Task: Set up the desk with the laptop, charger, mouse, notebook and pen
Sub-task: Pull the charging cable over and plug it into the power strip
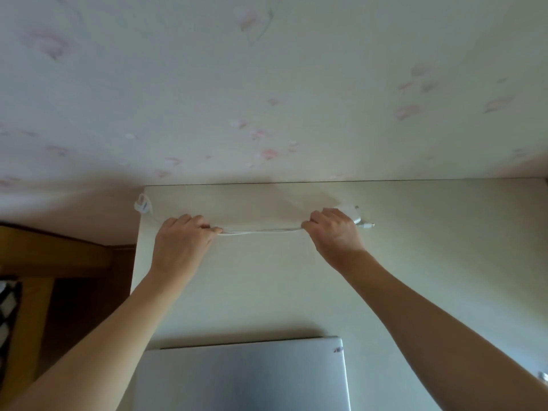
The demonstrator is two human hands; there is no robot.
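Note:
A closed silver laptop (246, 375) lies flat at the near edge of the pale desk (430, 262). Far back on the desk, a white charger cable (261, 231) is stretched straight between my two hands. My left hand (184, 241) pinches its left end and my right hand (335, 229) grips its right end. The white charger brick (348, 209) shows just behind my right hand, and a small connector (366, 225) pokes out to its right. More white cable (143, 204) loops over the desk's far left corner. I see no mouse, notebook or pen.
A wall with pale floral wallpaper (267, 99) rises right behind the desk. A wooden piece of furniture (44, 256) stands to the left, below the desk's left edge. A small white object (544, 376) peeks in at the right border.

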